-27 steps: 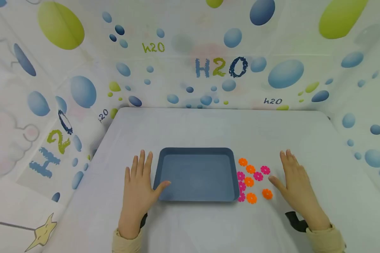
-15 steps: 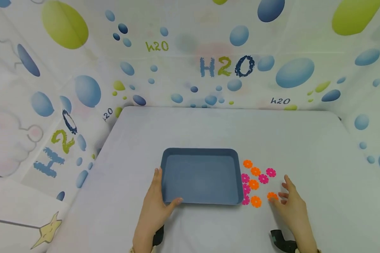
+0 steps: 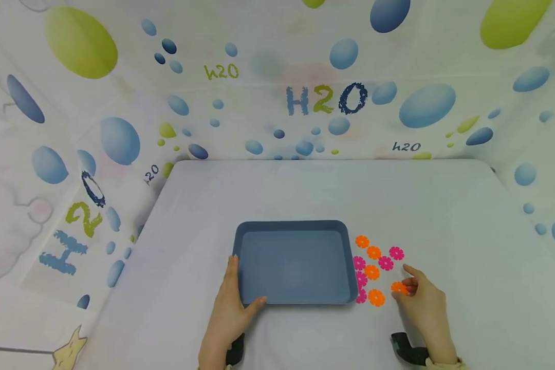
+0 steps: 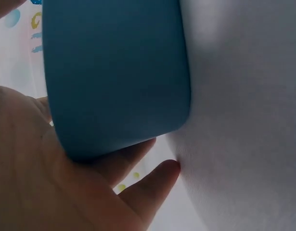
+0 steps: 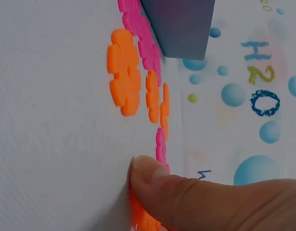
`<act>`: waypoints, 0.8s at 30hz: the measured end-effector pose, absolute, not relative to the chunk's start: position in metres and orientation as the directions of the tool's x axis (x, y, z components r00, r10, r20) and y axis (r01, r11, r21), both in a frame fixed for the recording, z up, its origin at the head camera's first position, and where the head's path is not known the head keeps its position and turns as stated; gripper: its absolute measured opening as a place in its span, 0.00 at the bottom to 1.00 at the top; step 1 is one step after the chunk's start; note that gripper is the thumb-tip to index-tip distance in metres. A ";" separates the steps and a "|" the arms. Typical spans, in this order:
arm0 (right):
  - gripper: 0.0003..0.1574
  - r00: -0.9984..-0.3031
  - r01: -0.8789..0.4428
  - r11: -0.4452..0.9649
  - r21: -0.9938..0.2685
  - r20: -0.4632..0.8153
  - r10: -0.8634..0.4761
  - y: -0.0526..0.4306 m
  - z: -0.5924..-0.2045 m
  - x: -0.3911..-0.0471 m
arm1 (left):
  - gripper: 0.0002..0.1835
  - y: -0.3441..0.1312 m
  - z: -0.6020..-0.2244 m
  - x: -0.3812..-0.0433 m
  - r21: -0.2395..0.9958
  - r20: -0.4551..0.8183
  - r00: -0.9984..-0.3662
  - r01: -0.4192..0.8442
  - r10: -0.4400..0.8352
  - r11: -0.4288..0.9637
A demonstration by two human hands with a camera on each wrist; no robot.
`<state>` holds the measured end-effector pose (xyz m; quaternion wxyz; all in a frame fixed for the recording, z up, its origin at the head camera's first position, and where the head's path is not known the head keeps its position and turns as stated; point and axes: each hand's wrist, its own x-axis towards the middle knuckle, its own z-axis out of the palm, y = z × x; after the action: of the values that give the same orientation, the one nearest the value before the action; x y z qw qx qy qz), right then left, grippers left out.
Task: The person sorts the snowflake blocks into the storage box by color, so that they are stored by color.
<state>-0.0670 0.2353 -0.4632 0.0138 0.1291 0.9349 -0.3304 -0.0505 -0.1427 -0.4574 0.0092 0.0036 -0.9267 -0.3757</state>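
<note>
A shallow blue-grey rectangular tray (image 3: 296, 267) lies on the white table. My left hand (image 3: 231, 311) holds its near left corner, thumb along the front edge and fingers against the left side. Up close in the left wrist view, the palm meets the outer wall of the tray (image 4: 114, 72). Right of the tray, my right hand (image 3: 423, 306) pinches an orange flower-shaped piece (image 3: 396, 286) between thumb and curled fingers. That orange piece (image 5: 144, 219) sits low against the table, partly hidden by the thumb in the right wrist view.
Several flat flower pieces lie between the tray and my right hand, among them an orange one (image 3: 376, 297) and a pink one (image 3: 396, 253). Some pink ones touch or tuck against the tray's right side. A dotted, printed cloth (image 3: 259, 103) hangs behind the table.
Both hands were spread and apart from everything. The left has moved right onto the tray's corner; the right has come down and left, its fingers curling in at the orange flower piece.
</note>
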 end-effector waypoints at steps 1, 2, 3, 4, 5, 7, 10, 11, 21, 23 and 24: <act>0.35 -0.964 0.262 0.752 -0.604 -0.139 0.225 0.236 -0.463 -0.068 | 0.59 -0.144 -0.458 -0.050 0.701 0.014 -1.000 -0.005 -0.020 0.713; 0.31 -0.963 0.271 0.754 -0.599 -0.164 0.215 0.237 -0.462 -0.069 | 0.60 -0.145 -0.458 -0.049 0.708 0.016 -1.000 -0.005 -0.024 0.706; 0.27 -0.959 0.282 0.754 -0.594 -0.193 0.207 0.239 -0.462 -0.070 | 0.60 -0.145 -0.458 -0.049 0.716 0.011 -1.000 -0.013 -0.029 0.698; 0.25 -0.957 0.288 0.755 -0.589 -0.215 0.196 0.240 -0.461 -0.071 | 0.60 -0.146 -0.459 -0.049 0.722 0.009 -1.000 -0.014 -0.030 0.691; 0.24 -0.950 0.303 0.748 -0.591 -0.246 0.191 0.242 -0.461 -0.073 | 0.61 -0.147 -0.460 -0.049 0.731 -0.002 -1.000 -0.022 -0.031 0.682; 0.25 -0.937 0.329 0.706 -0.627 -0.307 0.164 0.246 -0.456 -0.080 | 0.62 -0.147 -0.461 -0.050 0.744 -0.018 -0.999 -0.032 -0.028 0.668; 0.30 -0.938 0.334 0.552 -0.764 -0.328 0.114 0.243 -0.440 -0.098 | 0.62 -0.145 -0.464 -0.054 0.755 -0.010 -1.000 -0.016 -0.013 0.655; 0.32 -0.944 0.321 0.487 -0.812 -0.318 0.092 0.240 -0.433 -0.106 | 0.62 -0.144 -0.465 -0.055 0.759 -0.010 -1.000 -0.015 -0.011 0.651; 0.24 -0.889 0.227 0.118 -0.967 -0.255 -0.381 0.096 -0.408 -0.179 | 0.62 -0.147 -0.467 -0.053 0.771 0.004 -1.000 -0.014 -0.027 0.637; 0.22 -0.846 0.267 0.144 -0.953 -0.304 -0.437 0.062 -0.416 -0.186 | 0.62 -0.148 -0.468 -0.053 0.776 0.019 -1.000 0.000 -0.024 0.631; 0.21 -0.827 0.284 0.164 -0.945 -0.328 -0.456 0.047 -0.420 -0.189 | 0.62 -0.148 -0.468 -0.053 0.782 0.022 -0.999 0.002 -0.024 0.623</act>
<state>-0.1887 0.0468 -0.4204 0.2874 -0.0607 0.7066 -0.6438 -0.0530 -0.1476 -0.4681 0.0150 0.0062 -0.9007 -0.4342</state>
